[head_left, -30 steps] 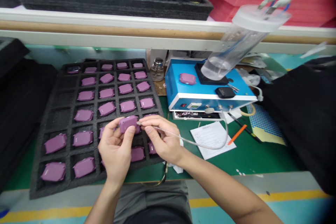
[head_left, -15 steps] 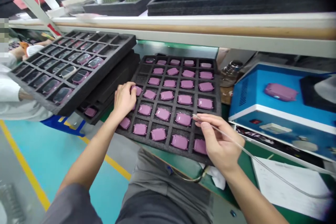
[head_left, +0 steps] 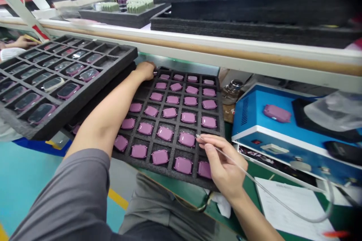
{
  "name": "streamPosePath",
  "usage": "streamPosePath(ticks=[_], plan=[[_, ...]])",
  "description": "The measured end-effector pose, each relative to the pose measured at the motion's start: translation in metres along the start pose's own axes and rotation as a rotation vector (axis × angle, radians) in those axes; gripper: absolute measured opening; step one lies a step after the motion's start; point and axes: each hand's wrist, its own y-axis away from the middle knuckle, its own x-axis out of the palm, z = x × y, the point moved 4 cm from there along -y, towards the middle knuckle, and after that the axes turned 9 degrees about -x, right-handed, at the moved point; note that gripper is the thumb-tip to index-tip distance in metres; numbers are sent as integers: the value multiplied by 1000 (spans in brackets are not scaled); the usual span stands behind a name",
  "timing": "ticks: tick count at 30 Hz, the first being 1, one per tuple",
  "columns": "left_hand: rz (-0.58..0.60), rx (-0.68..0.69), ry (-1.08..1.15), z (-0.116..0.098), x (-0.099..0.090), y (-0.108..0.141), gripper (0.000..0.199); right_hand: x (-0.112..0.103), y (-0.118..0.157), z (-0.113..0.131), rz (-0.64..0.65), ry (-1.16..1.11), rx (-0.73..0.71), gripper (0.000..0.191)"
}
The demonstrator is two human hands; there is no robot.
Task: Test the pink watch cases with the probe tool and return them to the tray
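Note:
A black foam tray (head_left: 178, 175) lies in front of me, its compartments holding purple watch cases (head_left: 164, 133) with their backs up. At the tray's far left corner is my left hand (head_left: 145, 70), its fingers curled at a small watch case (head_left: 155, 72) that they mostly cover. My right hand (head_left: 226, 165) pinches a thin clear tube (head_left: 251, 177) near its pale tip, just right of a case in the tray's near right part. That tube loops back toward the blue machine.
Left stands a raised black tray (head_left: 85, 101) of watches with glass faces. A blue machine (head_left: 249, 109) with a purple case (head_left: 277, 113) on top is at the right. Papers (head_left: 291, 203) lie below it. A shelf edge (head_left: 183, 51) crosses above; a metal-lidded bottle (head_left: 233, 89) stands behind.
My left hand has moved from the tray's left edge to its far left corner, the arm now stretched over the left side. My right hand keeps its pinch beside the same case. The view has shifted.

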Motion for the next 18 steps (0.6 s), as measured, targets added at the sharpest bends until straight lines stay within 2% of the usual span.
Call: streamPosePath(ticks=[2,4,7,8,10,13,15,18], plan=[[28,-7,-29,0,-3,-1,30,0,-1,0,11,-9,-1,14],[24,-9,-59,-1,-9,15,29,0,-1,1,10,-16,2,14],[-33,18,16,-13,-15,73,31,0,0,1,-31,-29,27,15],[-47,41,142,-21,-15,100,30,-1,1,1,-51,-39,37,15],[15,74,493,-38,-11,156,24,-1,2,2,-91,-57,43,16],[117,-12,968,-63,4,227,20,-2,2,4,-129,-63,20,15],[163,-127,1197,-76,19,256,22,-3,1,5,-155,-42,-4,14],[202,-273,1411,-92,40,274,38,-4,-2,7,-165,0,-32,14]])
